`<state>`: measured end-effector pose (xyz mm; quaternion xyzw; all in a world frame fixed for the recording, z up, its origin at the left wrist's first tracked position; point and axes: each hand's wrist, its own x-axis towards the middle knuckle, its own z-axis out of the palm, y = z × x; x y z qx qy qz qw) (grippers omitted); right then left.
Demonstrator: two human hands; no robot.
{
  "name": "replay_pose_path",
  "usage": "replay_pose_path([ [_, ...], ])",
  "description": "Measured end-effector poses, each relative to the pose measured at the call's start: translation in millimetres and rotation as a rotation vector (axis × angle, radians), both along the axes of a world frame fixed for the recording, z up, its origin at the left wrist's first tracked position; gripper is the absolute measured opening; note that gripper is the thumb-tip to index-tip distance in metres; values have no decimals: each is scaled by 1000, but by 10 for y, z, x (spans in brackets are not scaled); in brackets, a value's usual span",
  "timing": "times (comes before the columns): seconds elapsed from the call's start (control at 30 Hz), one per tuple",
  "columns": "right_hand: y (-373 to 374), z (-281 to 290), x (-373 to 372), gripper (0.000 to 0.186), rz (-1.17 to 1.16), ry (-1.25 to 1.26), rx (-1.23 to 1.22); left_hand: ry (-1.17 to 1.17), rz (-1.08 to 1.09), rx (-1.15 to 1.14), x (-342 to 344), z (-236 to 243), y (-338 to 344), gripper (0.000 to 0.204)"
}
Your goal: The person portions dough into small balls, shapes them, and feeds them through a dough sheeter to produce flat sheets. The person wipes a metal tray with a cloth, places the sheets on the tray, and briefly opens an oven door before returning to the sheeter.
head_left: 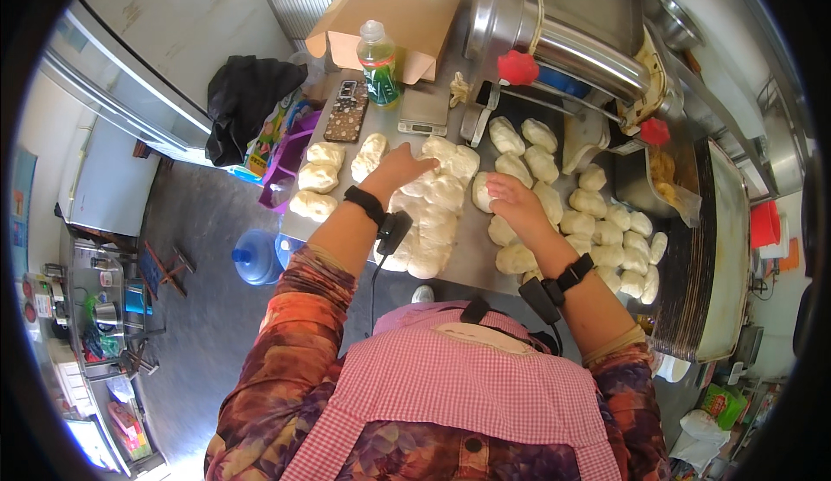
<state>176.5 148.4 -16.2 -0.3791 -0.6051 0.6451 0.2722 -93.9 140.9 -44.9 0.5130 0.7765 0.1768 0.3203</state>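
A big slab of white dough (424, 226), made of several rounded lumps pressed together, lies on the metal table in front of me. My left hand (403, 173) reaches over its upper left part, touching the dough with thumb and fingers apart. To the right, my right hand (522, 207) has loosely bent, parted fingers against the edge of a single dough piece (482, 192); no firm grip shows. Rows of separate dough pieces (542, 163) spread to the right of that hand. Left of the slab sit a dough piece (370, 157) and a small stack of dough lumps (320, 168).
Behind the dough stand a digital scale (423, 111), a green-labelled bottle (378, 64), a patterned phone (346, 111) and a cardboard box (389, 14). A steel roller machine (589, 48) with red knobs occupies the back right. A blue water jug (257, 258) is on the floor at left.
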Motion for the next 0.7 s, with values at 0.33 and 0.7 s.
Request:
replay_pose_path([
  [0.33, 409, -106, -186, 62, 21, -289, 226, -544, -41, 167, 114, -19, 213, 30],
  [0.7, 674, 13, -432, 67, 474, -388, 516, -506, -359, 242, 184, 552, -344, 60],
])
